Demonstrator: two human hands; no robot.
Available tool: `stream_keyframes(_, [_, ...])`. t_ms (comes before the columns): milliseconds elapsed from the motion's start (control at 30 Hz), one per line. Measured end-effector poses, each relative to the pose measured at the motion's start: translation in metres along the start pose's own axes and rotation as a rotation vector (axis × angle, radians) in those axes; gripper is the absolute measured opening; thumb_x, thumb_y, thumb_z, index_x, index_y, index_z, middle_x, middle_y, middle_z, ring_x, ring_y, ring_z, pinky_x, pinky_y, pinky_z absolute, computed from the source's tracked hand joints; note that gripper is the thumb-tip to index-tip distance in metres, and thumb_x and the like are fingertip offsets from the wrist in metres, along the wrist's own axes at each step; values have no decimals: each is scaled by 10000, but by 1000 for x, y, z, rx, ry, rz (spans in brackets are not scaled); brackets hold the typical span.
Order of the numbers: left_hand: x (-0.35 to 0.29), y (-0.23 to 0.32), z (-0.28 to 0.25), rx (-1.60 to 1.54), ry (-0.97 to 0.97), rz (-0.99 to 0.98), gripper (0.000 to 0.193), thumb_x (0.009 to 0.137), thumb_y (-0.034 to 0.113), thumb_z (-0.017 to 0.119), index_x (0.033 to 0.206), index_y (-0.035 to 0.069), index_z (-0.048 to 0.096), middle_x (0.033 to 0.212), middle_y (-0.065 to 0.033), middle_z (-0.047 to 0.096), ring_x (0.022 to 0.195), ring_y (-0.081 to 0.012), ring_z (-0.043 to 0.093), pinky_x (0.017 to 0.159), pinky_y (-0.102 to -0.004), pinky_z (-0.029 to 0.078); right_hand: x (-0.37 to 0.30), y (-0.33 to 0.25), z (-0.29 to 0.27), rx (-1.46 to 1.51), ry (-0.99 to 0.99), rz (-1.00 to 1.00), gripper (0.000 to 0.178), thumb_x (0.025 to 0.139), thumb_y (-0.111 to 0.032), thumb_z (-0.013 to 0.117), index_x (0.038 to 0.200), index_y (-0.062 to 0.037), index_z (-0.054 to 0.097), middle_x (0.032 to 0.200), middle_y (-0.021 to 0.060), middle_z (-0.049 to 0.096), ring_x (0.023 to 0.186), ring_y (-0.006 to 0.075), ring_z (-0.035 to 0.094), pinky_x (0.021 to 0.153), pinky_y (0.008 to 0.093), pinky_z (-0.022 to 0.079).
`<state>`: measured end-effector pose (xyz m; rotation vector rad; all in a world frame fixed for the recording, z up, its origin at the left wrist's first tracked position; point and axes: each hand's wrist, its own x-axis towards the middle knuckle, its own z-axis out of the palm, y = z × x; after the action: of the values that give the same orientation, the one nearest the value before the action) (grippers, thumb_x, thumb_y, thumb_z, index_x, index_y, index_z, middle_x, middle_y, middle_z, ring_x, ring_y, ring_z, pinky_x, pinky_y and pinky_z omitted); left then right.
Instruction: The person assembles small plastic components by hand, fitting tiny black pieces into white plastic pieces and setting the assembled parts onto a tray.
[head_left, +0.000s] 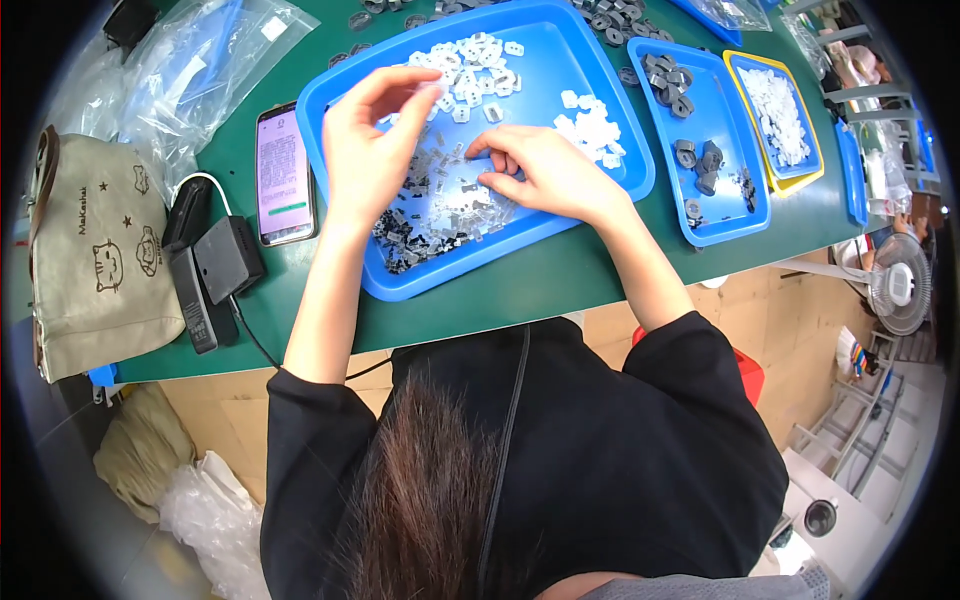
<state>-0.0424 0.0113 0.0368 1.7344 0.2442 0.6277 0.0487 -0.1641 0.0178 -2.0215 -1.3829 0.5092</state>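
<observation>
A large blue tray [540, 40] lies before me with small plastic parts in loose piles. My left hand [372, 140] is raised over its left side, thumb and forefinger pinched; whatever lies between the tips is too small to make out. Behind these fingertips is a heap of white plastic parts [485, 70]. My right hand [545, 170] hovers low over the tray's middle, fingers loosely curled and thumb apart from the forefinger, with nothing visible between them. Beneath it are small clear parts [455, 205]. Small black parts [400, 245] gather at the near left corner, and more white pieces [592, 130] lie to the right.
A phone [285, 175], a black adapter [228, 258] with a cable and a canvas bag [105, 250] stand at left. Clear plastic bags [215, 75] lie behind them. Rightward are a blue tray of grey parts [735, 130] and a tray of white parts [775, 115] with a yellow rim.
</observation>
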Motion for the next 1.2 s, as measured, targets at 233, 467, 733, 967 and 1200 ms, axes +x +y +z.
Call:
stream_keyframes(233, [-1,-6,8,406,77,57,121,790,203,653,884,133,685,837,-1,679,745,-129,629,901,-338,390,2,5,7,-42,89,-97,248,754,-141,656,985,-68,603,709,88,525,655,222,555,615,322,465])
stream_keyframes(467, [-8,-14,-36,373,392,-58,138,798,128,654,912,60,692,802,-35,654,660,-82,578,534,-209,439,1,3,4,-4,83,-67,224,760,-145,654,967,-78,602,699,78,510,653,218,547,602,317,457])
stream_keyframes(733, [-9,-17,-35,378,377,-151,136,802,140,651,908,65,692,805,-35,665,665,-83,583,546,-226,435,3,-1,0,-2,4,-6,140,762,-129,626,863,-61,557,773,86,576,742,236,590,660,350,486])
stream_keyframes(967, [-4,-7,-15,352,244,-30,139,799,155,650,900,68,690,812,-39,678,700,-98,605,563,-227,438,5,4,4,-12,41,-15,172,756,-132,633,895,-65,559,719,87,552,706,246,584,638,364,477])
stream_keyframes(1200, [2,-26,-36,428,353,-131,146,801,195,649,898,96,696,826,-42,676,755,-125,635,677,-262,474,4,5,2,39,24,52,219,761,-129,628,959,-70,556,677,79,527,673,248,567,618,368,461])
